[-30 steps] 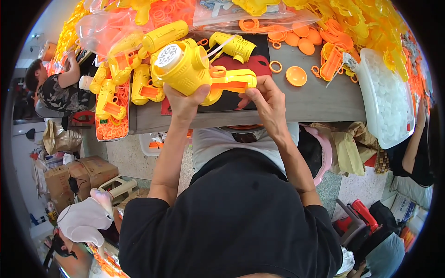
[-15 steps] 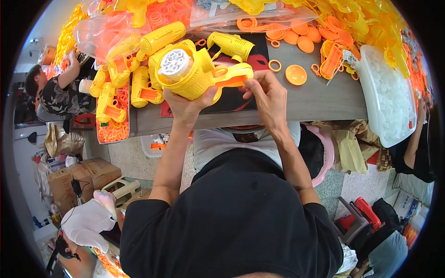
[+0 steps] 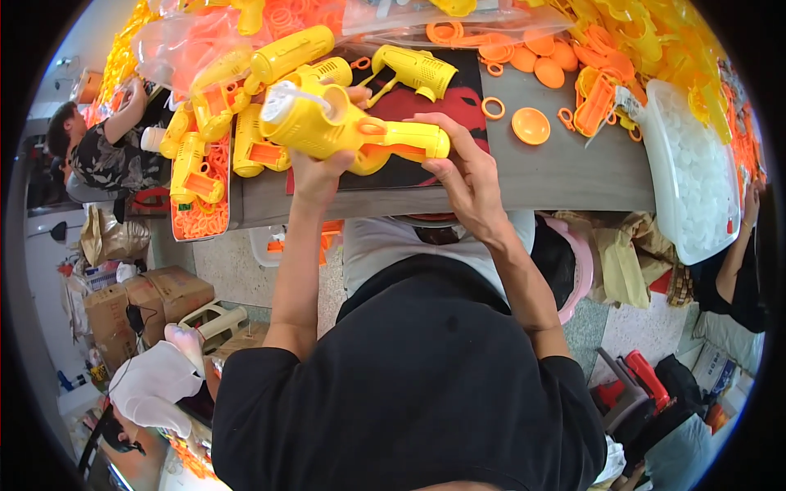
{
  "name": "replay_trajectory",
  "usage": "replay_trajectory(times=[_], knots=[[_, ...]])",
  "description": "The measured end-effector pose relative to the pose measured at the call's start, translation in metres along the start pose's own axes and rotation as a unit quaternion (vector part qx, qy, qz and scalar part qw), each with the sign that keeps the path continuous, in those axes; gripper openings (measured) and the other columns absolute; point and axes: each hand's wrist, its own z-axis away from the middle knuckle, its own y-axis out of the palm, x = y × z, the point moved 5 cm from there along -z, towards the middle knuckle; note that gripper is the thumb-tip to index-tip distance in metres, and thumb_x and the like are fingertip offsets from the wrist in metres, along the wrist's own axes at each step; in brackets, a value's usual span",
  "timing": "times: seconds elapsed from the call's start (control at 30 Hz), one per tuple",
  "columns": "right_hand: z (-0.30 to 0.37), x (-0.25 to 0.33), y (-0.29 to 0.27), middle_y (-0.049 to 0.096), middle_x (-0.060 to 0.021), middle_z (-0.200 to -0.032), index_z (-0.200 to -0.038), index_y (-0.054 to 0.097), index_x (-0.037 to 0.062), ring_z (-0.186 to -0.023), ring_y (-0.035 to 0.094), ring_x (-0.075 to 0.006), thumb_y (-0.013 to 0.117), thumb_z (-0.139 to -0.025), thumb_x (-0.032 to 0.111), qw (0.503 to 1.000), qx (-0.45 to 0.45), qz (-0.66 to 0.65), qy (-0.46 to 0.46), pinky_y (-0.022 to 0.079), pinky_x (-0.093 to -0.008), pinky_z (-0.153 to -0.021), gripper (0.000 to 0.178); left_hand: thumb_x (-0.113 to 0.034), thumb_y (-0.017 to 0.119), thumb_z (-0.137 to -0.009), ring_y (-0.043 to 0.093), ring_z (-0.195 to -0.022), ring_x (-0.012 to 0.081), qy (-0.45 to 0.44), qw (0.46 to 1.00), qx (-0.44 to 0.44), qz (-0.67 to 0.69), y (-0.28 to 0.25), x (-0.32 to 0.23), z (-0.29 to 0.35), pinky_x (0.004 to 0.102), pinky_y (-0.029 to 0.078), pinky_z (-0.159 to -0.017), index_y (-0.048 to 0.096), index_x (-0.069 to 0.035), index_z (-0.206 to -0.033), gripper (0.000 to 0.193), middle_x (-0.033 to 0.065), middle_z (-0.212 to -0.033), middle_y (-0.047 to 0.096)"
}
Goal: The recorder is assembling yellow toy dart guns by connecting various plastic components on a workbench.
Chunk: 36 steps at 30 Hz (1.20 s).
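Observation:
A yellow plastic toy gun is held up above the near edge of the table. Its white front end points to the left, and its handle, with an orange strip along it, points right. My left hand is wrapped round the body from below, some fingertips showing behind it. At the handle's end, my right hand grips with the thumb on the near side and the fingers on the far side. Beyond the held one, another yellow toy gun lies on a black and red mat.
Several yellow toy guns are piled at left, beside a box of small orange parts. At right are an orange ring, an orange cup, an orange-and-yellow part and a bin of whitish pieces. Other people sit nearby.
The toy gun has been turned, so its white front faces more to the left instead of up toward me. My right hand's fingers have spread from a pinch to around the handle's end.

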Motion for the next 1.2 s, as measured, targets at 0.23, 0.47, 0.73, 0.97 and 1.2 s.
replay_trajectory(times=[0.23, 0.47, 0.73, 0.97, 1.2], knots=[[0.003, -0.006, 0.0, 0.062, -0.0149, -0.13, -0.139, 0.047, -0.0038, -0.112, 0.059, -0.0169, 0.057, -0.1, 0.007, 0.999, -0.011, 0.022, -0.046, 0.048, -0.0281, -0.095, 0.042, -0.021, 0.088, -0.074, 0.062, -0.115, 0.0302, -0.008, 0.992, 0.068, 0.104, 0.0, 0.005, -0.007, 0.0432, 0.055, -0.095, 0.039, -0.004, -0.14, 0.084, 0.016, -0.123, 0.06], [0.008, -0.011, 0.001, 0.064, -0.0158, -0.119, -0.133, 0.053, -0.0003, -0.098, 0.064, -0.0227, 0.064, -0.092, -0.001, 0.991, -0.071, 0.062, -0.097, 0.052, -0.031, -0.085, 0.043, -0.017, 0.088, -0.074, 0.062, -0.118, 0.031, -0.01, 0.988, 0.077, 0.132, 0.0, 0.016, -0.007, 0.0436, 0.055, -0.096, 0.039, -0.005, -0.14, 0.083, 0.017, -0.122, 0.061], [0.016, -0.014, 0.001, 0.063, -0.015, -0.127, -0.139, 0.049, -0.004, -0.107, 0.06, -0.0161, 0.059, -0.1, 0.009, 0.988, -0.088, 0.087, -0.097, 0.048, -0.0269, -0.092, 0.043, -0.023, 0.089, -0.072, 0.062, -0.12, 0.0325, -0.057, 0.982, 0.077, 0.16, 0.007, 0.021, -0.014, 0.0456, 0.053, -0.101, 0.041, -0.003, -0.14, 0.086, 0.0155, -0.129, 0.06], [0.024, -0.019, 0.005, 0.064, -0.0179, -0.123, -0.133, 0.054, -0.0026, -0.108, 0.065, -0.0285, 0.069, -0.093, 0.008, 0.989, -0.13, 0.054, -0.052, 0.051, -0.0344, -0.094, 0.045, -0.031, 0.084, -0.078, 0.059, -0.119, 0.0298, -0.084, 0.98, 0.1, 0.148, 0.012, 0.032, -0.004, 0.0616, 0.042, -0.11, 0.036, -0.011, -0.145, 0.085, 0.0107, -0.126, 0.056], [0.021, -0.01, 0.004, 0.059, -0.015, -0.135, -0.142, 0.048, -0.0033, -0.123, 0.057, -0.0221, 0.065, -0.097, 0.013, 0.993, -0.048, 0.078, -0.078, 0.045, -0.0319, -0.104, 0.051, -0.022, 0.085, -0.076, 0.063, -0.117, 0.0347, -0.066, 0.97, 0.06, 0.227, 0.009, 0.033, 0.0, 0.052, 0.051, -0.104, 0.04, -0.001, -0.142, 0.082, 0.0172, -0.122, 0.061]])
